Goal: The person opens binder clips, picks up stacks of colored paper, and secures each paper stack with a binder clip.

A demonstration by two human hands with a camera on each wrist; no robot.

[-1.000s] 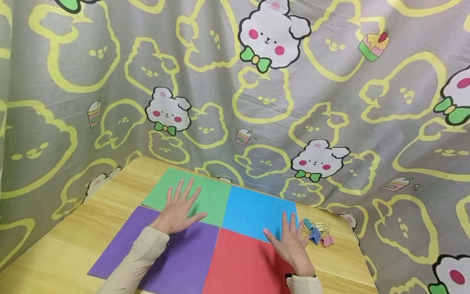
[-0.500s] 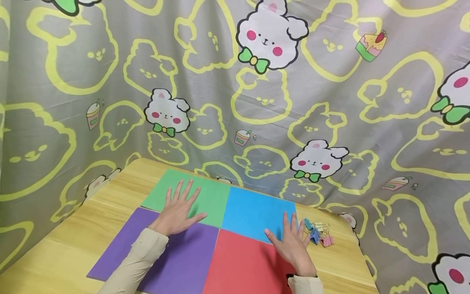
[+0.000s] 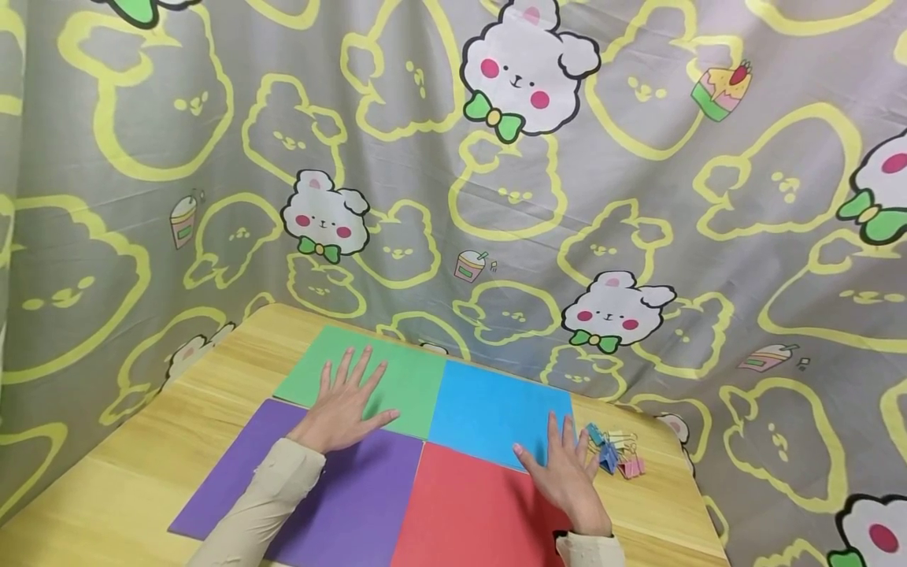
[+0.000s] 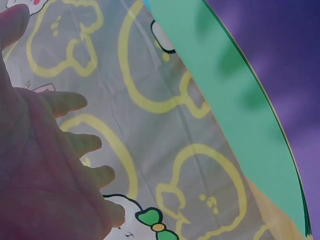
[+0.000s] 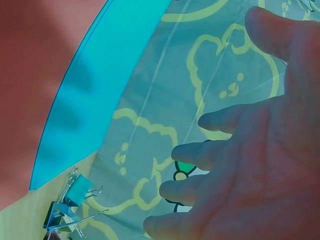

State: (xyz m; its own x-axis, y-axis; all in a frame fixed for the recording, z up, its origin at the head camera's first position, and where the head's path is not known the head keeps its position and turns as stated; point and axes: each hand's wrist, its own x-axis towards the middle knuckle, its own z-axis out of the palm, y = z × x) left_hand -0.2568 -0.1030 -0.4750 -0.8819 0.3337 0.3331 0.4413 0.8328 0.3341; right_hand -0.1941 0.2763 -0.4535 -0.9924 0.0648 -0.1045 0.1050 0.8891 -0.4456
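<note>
My left hand [image 3: 342, 409] is spread, palm down, above the line where the green sheet [image 3: 407, 386] meets the purple sheet [image 3: 354, 504]. Nothing is in it; the left wrist view shows a bare palm and parted fingers [image 4: 75, 102]. Over the border of the blue sheet [image 3: 489, 409] and the red sheet [image 3: 468, 504] hovers my right hand [image 3: 565, 476], also spread and holding nothing. Shadows of its fingers fall on the blue sheet in the right wrist view. Just right of that hand lies a small pile of coloured binder clips [image 3: 615, 455].
The four-cornered block of sheets sits on a wooden table [image 3: 177, 425]. A grey curtain [image 3: 418, 173] printed with yellow outlines and white cartoon heads hangs along the table's back and sides.
My right hand has shifted very slightly to the right. The left hand, the sheets and the binder clips stay as they were, apart from a small sway of the head view.
</note>
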